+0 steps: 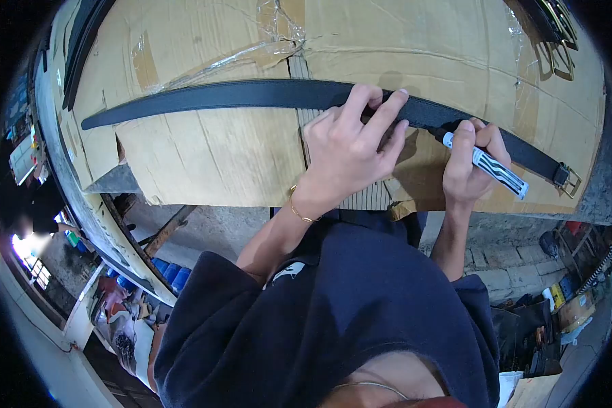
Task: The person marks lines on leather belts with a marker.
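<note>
A long black leather belt [204, 95] lies stretched across the cardboard, with its pointed end at the left and a metal buckle [570, 180] at the right. My left hand [353, 132], with a chain bracelet at the wrist, holds the belt near its middle, fingers bent and fingertips on the strap. In my right hand [472, 160] is a black-and-white marker pen [489, 166], pinched between thumb and fingers. Its dark tip end meets the lower edge of the belt, just right of my left hand. Whether the tip leaves a mark cannot be seen.
Taped cardboard sheets [211, 156] cover the worktop. More black straps [81, 47] lie at the far left, and several belts with gold-coloured buckles [557, 54] at the far right. Scraps [126, 333] are heaped below left; a cluttered pile [523, 333] is below right.
</note>
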The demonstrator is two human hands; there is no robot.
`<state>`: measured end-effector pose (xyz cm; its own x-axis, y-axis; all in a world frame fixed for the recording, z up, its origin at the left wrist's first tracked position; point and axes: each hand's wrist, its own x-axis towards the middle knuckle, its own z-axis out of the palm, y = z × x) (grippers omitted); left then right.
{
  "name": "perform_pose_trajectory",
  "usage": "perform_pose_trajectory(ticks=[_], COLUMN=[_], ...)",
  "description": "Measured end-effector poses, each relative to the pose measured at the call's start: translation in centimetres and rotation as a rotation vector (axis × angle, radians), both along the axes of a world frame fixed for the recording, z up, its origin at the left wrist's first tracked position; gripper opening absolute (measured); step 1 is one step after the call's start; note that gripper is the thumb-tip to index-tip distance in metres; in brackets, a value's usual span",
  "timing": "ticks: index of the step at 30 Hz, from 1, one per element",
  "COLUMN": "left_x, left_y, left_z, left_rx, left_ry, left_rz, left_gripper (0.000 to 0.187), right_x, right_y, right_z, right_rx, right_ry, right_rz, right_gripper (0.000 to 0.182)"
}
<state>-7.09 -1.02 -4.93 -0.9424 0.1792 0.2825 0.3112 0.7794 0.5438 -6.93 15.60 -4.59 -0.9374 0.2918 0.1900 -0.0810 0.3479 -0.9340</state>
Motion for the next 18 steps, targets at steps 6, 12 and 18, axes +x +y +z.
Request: perform_pose_trajectory(ticks=[6, 12, 18], left_x=[-0.02, 0.03, 0.04], left_y=[-0.01, -0.01, -0.05], left_z=[-0.23, 0.32, 0.12], left_rx=[0.028, 0.031, 0.028], left_ry=[0.012, -0.037, -0.022], left_rz=[-0.006, -0.006, -0.008], left_gripper=[0.036, 0.041, 0.041], right_x=[-0.08, 0.28, 0.04], right_y=[-0.08, 0.12, -0.13], right_z=[0.36, 0.06, 0.34], right_rx=[0.137, -0.060, 0.055], right_ry=[0.019, -0.025, 0.005], right_rz=[0.040, -0.030, 0.034], right_gripper=[0.033, 0.035, 0.034])
